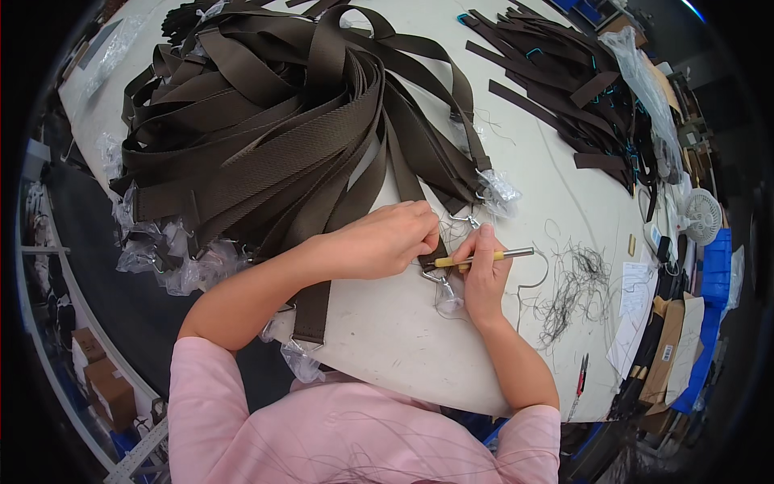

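My right hand (487, 278) grips a pen-like tool (506, 254) with a yellow and silver barrel. Its thin tip points left, at the end of a dark brown webbing strap (408, 187). My left hand (387, 239) lies over this strap with fingers curled and pinched together; what is between the fingertips is hidden. Below the tip, a metal snap hook (439, 277) in clear plastic wrap is at the strap's end. Another metal hook (465, 219) lies just above my right thumb. A large heap of brown straps (266, 137) spreads beyond my left arm.
Loose dark threads (576, 290) lie on the white table (387, 343) right of my hand. Red-handled snips (581, 377) rest near the right edge. Shorter dark straps (556, 89) with blue-edged pieces are piled far right, near a small white fan (702, 216). Plastic-wrapped hooks (197, 262) hang at left.
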Demonstrator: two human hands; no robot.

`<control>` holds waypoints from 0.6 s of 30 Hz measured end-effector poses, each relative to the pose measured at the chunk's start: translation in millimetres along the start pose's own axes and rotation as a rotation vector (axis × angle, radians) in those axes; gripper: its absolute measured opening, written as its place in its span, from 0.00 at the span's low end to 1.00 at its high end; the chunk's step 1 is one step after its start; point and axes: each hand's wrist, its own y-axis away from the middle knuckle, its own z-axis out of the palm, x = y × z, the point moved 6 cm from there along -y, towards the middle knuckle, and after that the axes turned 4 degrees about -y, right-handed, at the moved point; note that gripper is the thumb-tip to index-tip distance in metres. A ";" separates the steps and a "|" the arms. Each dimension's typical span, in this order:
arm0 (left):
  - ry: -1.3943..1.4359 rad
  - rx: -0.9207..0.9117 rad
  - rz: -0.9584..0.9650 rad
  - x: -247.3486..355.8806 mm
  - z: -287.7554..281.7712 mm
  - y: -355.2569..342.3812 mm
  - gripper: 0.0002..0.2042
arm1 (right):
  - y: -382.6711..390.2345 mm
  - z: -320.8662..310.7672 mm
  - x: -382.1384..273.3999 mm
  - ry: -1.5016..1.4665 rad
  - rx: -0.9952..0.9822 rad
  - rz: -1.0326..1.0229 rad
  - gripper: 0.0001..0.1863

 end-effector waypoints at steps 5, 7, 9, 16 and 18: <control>-0.017 0.017 0.013 -0.5 1.6 -0.3 0.02 | 0.2 1.2 -1.4 0.002 -0.011 0.000 0.31; -0.017 0.023 0.014 -0.6 1.8 -0.1 0.03 | 0.1 1.1 -1.0 0.008 -0.011 0.004 0.31; -0.015 0.024 0.013 -0.6 1.8 -0.2 0.03 | 0.1 1.0 -0.5 0.005 -0.013 0.008 0.31; 0.043 0.048 -0.046 0.5 -2.6 -1.7 0.03 | 0.5 1.1 -2.7 0.016 -0.007 0.008 0.30; 0.100 0.074 -0.117 1.1 -5.2 -3.4 0.03 | -0.7 -5.1 0.2 -0.079 0.038 0.037 0.30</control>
